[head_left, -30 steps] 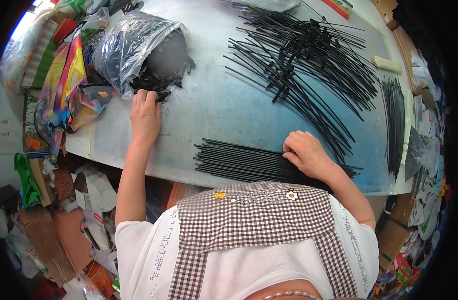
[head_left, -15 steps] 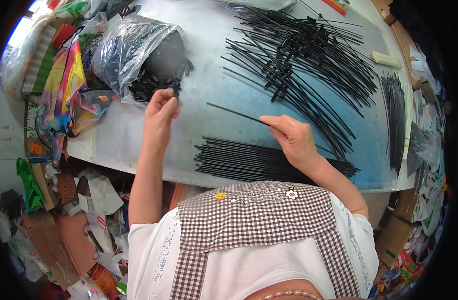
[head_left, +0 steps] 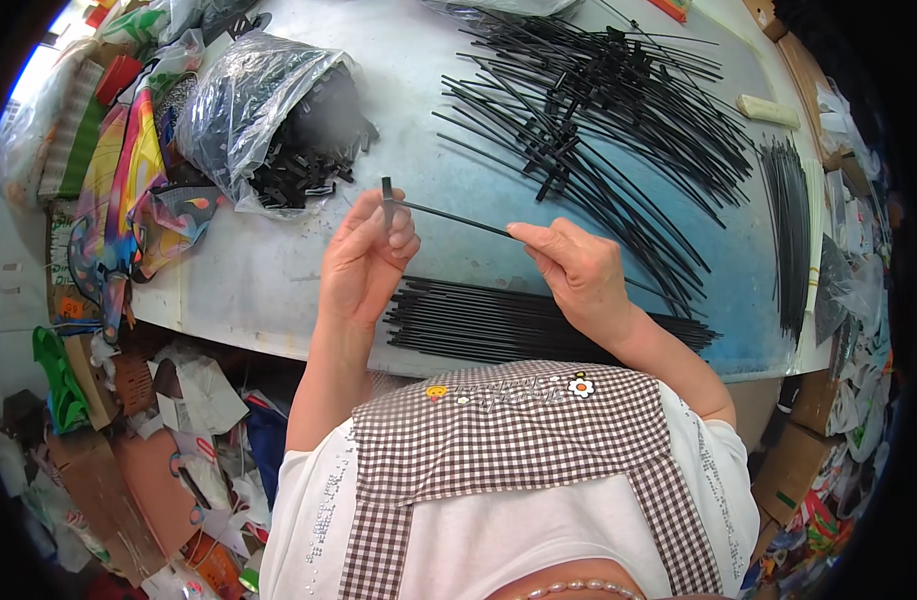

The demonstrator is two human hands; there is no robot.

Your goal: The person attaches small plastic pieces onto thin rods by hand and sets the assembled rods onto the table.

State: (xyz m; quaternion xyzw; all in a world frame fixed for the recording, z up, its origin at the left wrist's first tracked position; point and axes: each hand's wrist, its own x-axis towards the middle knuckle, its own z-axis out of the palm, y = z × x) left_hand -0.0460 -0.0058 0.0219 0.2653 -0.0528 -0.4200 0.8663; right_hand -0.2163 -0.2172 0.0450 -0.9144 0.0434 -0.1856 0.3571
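My left hand (head_left: 371, 245) is closed on a small black plastic connector (head_left: 386, 190), held upright between thumb and fingers. A thin black rod (head_left: 458, 218) runs from it to my right hand (head_left: 576, 265), which pinches the rod. The rod's left end meets the connector; whether it is seated inside cannot be made out. Below my hands lies a bundle of loose black rods (head_left: 478, 320) near the table's front edge. Beyond my left hand, a clear plastic bag (head_left: 233, 115) lies on its side, with more black connectors (head_left: 303, 165) at its mouth.
Rods with connectors on them (head_left: 618, 110) lie in a crossed pile at the far right of the white table (head_left: 248, 290). Another rod bundle (head_left: 784, 230) rests by the right edge, near a pale block (head_left: 768, 111). Colourful fabric (head_left: 128, 180) hangs at the left.
My left hand has come away from the bag toward the right, bringing a connector to the rod's left end. My right hand stays nearly in place, still holding the rod.
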